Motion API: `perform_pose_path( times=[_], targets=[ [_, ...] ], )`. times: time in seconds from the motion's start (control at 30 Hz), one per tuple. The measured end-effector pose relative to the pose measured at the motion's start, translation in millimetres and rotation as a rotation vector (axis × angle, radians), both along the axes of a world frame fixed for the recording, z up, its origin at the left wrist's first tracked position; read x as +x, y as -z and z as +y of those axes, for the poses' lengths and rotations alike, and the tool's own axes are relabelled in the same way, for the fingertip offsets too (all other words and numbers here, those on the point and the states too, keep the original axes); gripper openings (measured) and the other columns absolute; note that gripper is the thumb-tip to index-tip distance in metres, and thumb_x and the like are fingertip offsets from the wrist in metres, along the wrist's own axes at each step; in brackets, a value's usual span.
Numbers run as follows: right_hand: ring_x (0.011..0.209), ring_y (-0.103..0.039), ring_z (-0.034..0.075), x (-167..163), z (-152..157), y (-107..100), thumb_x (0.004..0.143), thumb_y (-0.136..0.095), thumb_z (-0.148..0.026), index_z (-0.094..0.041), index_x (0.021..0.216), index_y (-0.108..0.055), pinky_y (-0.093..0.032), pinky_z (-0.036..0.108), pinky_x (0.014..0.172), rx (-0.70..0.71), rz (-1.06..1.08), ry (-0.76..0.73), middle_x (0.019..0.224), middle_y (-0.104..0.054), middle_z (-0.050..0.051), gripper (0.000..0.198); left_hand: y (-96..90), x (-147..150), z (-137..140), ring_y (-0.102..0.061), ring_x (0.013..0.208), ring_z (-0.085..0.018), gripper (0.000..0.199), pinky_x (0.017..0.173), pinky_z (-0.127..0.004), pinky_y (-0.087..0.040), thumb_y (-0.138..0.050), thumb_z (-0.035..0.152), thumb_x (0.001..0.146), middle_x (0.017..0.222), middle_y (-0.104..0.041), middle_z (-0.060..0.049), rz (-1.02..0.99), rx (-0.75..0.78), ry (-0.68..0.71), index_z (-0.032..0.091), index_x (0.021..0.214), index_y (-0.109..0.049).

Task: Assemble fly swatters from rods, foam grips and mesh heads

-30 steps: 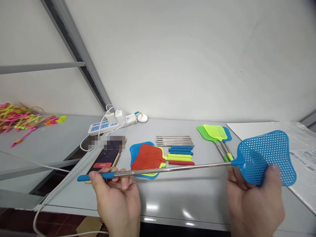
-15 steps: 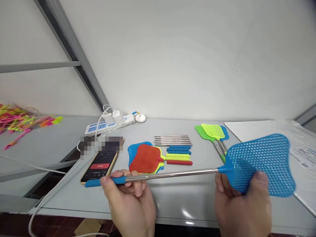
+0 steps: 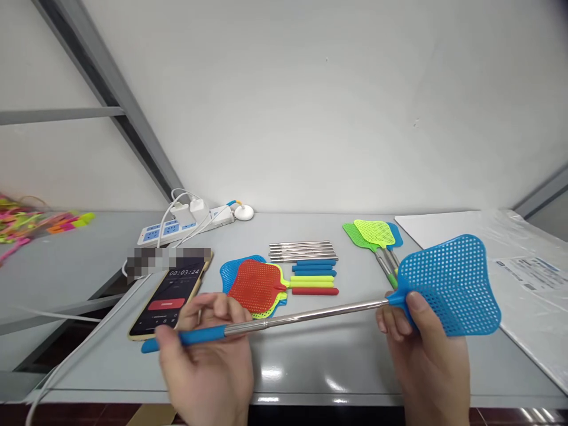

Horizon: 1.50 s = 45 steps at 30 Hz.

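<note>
A blue fly swatter (image 3: 328, 311) with an extended metal rod spans the space between my two hands, above the front of the table. Its blue grip lies across my left hand (image 3: 213, 361), thumb over the grip and fingers loosely curled. At the other end, my right hand (image 3: 426, 349) pinches the base of the blue mesh head, thumb on top. Behind the rod, a red swatter head (image 3: 257, 285) lies on yellow and blue ones. Beside them are several metal rods (image 3: 304, 251) and loose blue, yellow and red handle grips (image 3: 314, 278).
Assembled swatters (image 3: 375, 234) in green, yellow and blue lie at the back right, near a plastic-wrapped white sheet (image 3: 523, 260). A phone (image 3: 171, 296) showing a timer lies on the left, before a power strip (image 3: 186, 228) with cables. Colourful strips (image 3: 26, 225) lie far left.
My right hand has shifted from the mesh to the neck of the swatter head, thumb now at its base. The left fingers have loosened around the grip. The view has moved slightly right.
</note>
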State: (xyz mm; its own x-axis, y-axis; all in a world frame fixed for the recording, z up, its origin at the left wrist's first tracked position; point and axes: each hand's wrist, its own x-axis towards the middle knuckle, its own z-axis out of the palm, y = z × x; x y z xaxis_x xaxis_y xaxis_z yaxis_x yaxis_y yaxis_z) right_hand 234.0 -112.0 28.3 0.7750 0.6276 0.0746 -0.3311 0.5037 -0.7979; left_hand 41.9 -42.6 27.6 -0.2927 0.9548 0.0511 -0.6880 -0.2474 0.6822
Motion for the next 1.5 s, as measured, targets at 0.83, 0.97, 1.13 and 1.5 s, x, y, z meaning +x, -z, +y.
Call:
perform_pose_path(
  times=[0.83,0.97,1.13,1.5],
  targets=[
    [0.043,-0.039,0.009,-61,-3,20,0.095,-0.059,-0.033,-0.022,0.065,-0.041,-0.043,0.025,0.047,0.073,0.060,-0.260,0.048,-0.034,-0.009,0.037,-38.6,22,-11,-0.010,0.037,-0.008,0.037,0.034,-0.022,-0.018,-0.018,0.028,0.106,0.048,-0.005,0.009,-0.565,0.044,0.219,0.023,0.069,-0.020],
    [0.041,-0.030,0.008,-57,3,10,0.091,-0.065,-0.033,-0.022,0.064,-0.039,-0.040,0.024,0.046,0.061,0.105,-0.217,0.046,-0.030,-0.011,0.039,-44.0,36,-20,-0.013,0.038,-0.008,0.040,0.036,-0.020,-0.024,-0.026,0.028,0.105,0.049,-0.010,0.009,-0.494,-0.006,0.162,0.021,0.066,-0.029],
    [0.044,-0.026,0.007,-36,13,0,0.083,-0.074,-0.034,-0.022,0.068,-0.041,-0.038,0.022,0.045,-0.022,0.159,-0.119,0.048,-0.029,-0.011,0.038,-24.6,47,-21,-0.042,0.055,-0.010,0.038,0.059,-0.024,-0.047,-0.042,0.032,0.102,0.060,-0.040,0.004,-0.177,0.017,0.154,0.020,0.066,-0.040],
    [0.052,-0.036,0.010,-20,5,0,0.084,-0.072,-0.029,-0.021,0.068,-0.047,-0.041,0.022,0.049,-0.064,0.145,-0.036,0.056,-0.037,-0.007,0.031,-10.3,-1,-20,-0.052,0.066,-0.015,0.022,0.059,-0.027,-0.036,-0.073,0.040,0.083,0.073,-0.061,0.002,1.539,0.513,0.545,0.023,0.081,-0.061]
  ],
)
